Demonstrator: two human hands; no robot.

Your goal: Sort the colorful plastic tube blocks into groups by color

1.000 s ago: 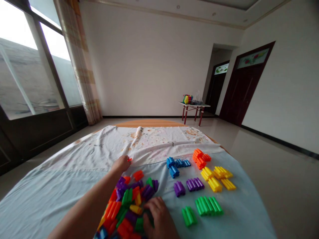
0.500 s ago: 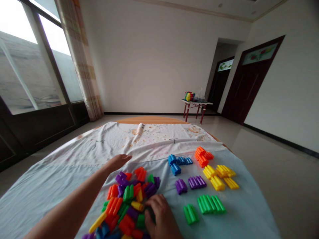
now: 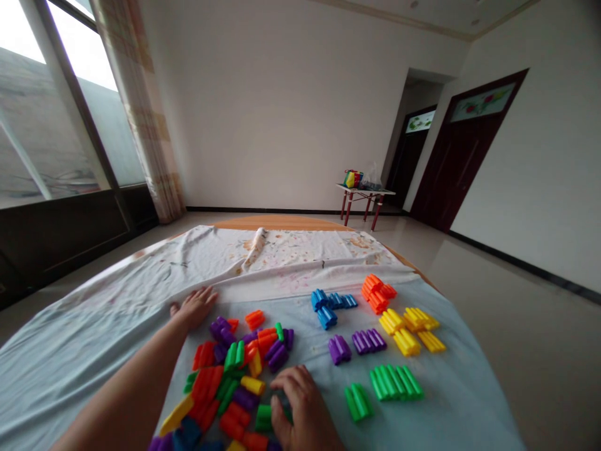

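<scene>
A mixed pile of ribbed plastic tube blocks in orange, purple, green, yellow and blue lies at the lower middle of the cloth; an orange block (image 3: 255,320) sits at its far edge. My left hand (image 3: 196,305) rests on the cloth beyond the pile's far left side, fingers spread, holding nothing. At the pile's right edge, my right hand (image 3: 300,404) is curved with thumb and fingers apart. Its thumb is beside a green block (image 3: 264,418), partly hidden. No block shows within its grasp.
Sorted by colour on the right are blue blocks (image 3: 323,307), orange blocks (image 3: 376,293), yellow blocks (image 3: 406,342), purple blocks (image 3: 369,341) and green blocks (image 3: 397,383). A small table (image 3: 366,190) with bags stands by the far wall. The round table's wooden edge (image 3: 277,222) shows at the back.
My left hand has moved left and down from above the pile onto the cloth. An orange block at the far edge now lies apart. My right hand stays nearly in place.
</scene>
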